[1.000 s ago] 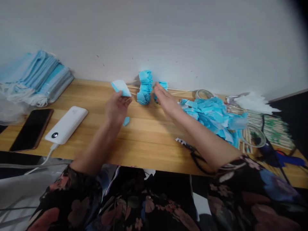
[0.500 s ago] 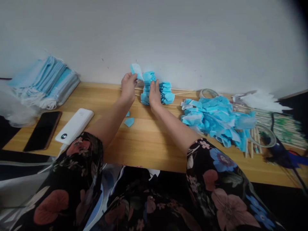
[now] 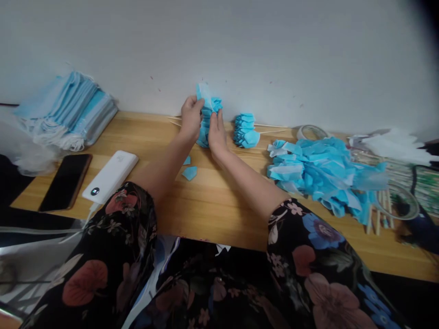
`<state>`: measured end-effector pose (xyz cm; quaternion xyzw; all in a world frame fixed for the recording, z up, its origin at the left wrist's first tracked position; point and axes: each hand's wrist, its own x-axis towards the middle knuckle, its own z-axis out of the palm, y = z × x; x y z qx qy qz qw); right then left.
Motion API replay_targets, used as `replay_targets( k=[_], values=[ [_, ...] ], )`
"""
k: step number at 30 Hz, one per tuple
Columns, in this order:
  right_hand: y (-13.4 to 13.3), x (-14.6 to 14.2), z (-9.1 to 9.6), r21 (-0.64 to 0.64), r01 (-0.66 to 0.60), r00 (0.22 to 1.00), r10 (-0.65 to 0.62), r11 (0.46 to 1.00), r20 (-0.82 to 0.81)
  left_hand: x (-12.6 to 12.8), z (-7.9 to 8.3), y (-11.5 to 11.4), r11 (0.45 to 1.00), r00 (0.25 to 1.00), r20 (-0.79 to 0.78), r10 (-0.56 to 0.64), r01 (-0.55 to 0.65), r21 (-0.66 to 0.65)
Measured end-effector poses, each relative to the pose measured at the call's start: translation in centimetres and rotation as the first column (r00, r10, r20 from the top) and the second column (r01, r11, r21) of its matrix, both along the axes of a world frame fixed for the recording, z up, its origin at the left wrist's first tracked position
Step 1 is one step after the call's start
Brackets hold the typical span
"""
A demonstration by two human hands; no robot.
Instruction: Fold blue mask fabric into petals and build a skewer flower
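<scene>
My left hand [image 3: 190,118] pinches a small light-blue cut piece [image 3: 203,91] and holds it against the top of a standing stack of blue folded pieces [image 3: 207,119] at the wall. My right hand [image 3: 216,134] presses its fingers flat against the right side of that stack. A second, shorter blue stack [image 3: 245,130] stands just to the right, untouched. Thin wooden sticks [image 3: 270,132] lie along the wall behind both stacks. Two loose blue scraps [image 3: 190,172] lie on the wooden table [image 3: 212,201] between my forearms.
A pile of blue face masks [image 3: 70,109] lies at the far left. A black phone [image 3: 65,182] and a white power bank [image 3: 110,176] lie near the front left edge. A heap of blue cut material [image 3: 322,171], tape rolls [image 3: 310,132] and stick bundles [image 3: 404,178] fill the right.
My left hand carried the light-blue piece from the table's middle up to the stack at the wall. My right hand shifted from the shorter stack to the taller one.
</scene>
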<state>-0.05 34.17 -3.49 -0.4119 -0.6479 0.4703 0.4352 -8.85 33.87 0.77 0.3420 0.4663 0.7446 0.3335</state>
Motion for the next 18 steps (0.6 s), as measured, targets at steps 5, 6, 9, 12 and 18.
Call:
replay_targets(
  k=[5, 6, 9, 12, 18],
  values=[
    [-0.4, -2.3, -0.5, -0.022, -0.001, 1.000, 0.001, 1.000, -0.012, -1.9, -0.1, -0.2, 0.999, 0.997, 0.066, 0.036, -0.038, 0.033],
    [-0.4, -2.7, -0.5, -0.019, -0.005, 1.000, 0.005, 1.000, -0.016, -2.1, -0.1, -0.2, 0.999, 0.997, 0.070, 0.037, -0.039, 0.030],
    [-0.5, -3.1, -0.5, -0.017, -0.014, 1.000, 0.015, 1.000, 0.002, -2.4, 0.0, -0.4, 0.999, 0.996, 0.068, 0.049, -0.051, 0.015],
    [-0.4, -2.9, -0.4, -0.029, -0.024, 0.998, 0.026, 0.999, 0.050, -2.3, 0.2, -0.7, 0.999, 0.998, 0.048, 0.039, -0.039, 0.003],
    [-0.5, -2.0, 0.6, -0.025, -0.021, 0.987, 0.025, 0.999, 0.160, -3.2, -0.2, -0.4, 0.995, 0.996, -0.036, 0.076, -0.078, -0.066]
  ],
)
